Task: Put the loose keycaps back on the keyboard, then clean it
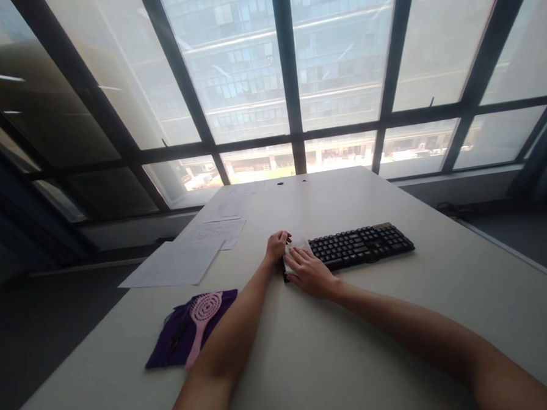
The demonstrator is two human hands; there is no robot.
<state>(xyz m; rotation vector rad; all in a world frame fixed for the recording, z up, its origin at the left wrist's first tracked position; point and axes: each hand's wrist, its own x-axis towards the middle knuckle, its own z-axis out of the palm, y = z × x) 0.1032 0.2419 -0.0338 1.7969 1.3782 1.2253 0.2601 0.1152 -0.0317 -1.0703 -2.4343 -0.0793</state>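
A black keyboard (360,244) lies slightly aslant on the white table. Over its left end is a crumpled white tissue (304,246). My right hand (310,273) presses the tissue onto the keys, its fingers laid across it. At the keyboard's left edge, my left hand (277,246) is closed with curled fingers around the corner; its exact grip is partly hidden. Nearer to me, beside my left forearm, a pink hairbrush (205,309) rests on a purple cloth pouch (170,342). A thin dark item, hard to make out, also lies on the pouch.
Several white paper sheets (176,263) lie along the left side of the table (355,360), one reaching its edge. Two dark round holes (280,184) are at the table's far end. Beyond stand large framed windows (248,65), with dark curtains (17,206) at the sides.
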